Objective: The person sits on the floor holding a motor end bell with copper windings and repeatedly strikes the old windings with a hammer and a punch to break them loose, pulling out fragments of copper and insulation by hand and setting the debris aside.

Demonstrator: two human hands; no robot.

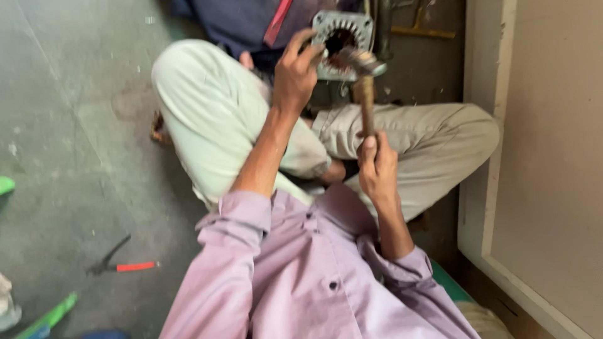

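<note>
My right hand [375, 168] grips the wooden handle of a hammer [364, 81], whose metal head sits against the opening of a round grey metal motor housing [333, 28] at the top of the view. My left hand [294, 75] is raised beside that housing, fingers closed on something small at its rim; what it pinches is too blurred to tell. I sit cross-legged in pale trousers and a lilac shirt, and the housing stands just past my knees.
Pliers with a red handle [119, 263] lie on the grey concrete floor [69, 125] at the lower left. Green objects [47, 317] sit at the left edge. A pale door or panel [553, 157] stands close on the right. Another person's dark clothing [239, 19] shows at the top.
</note>
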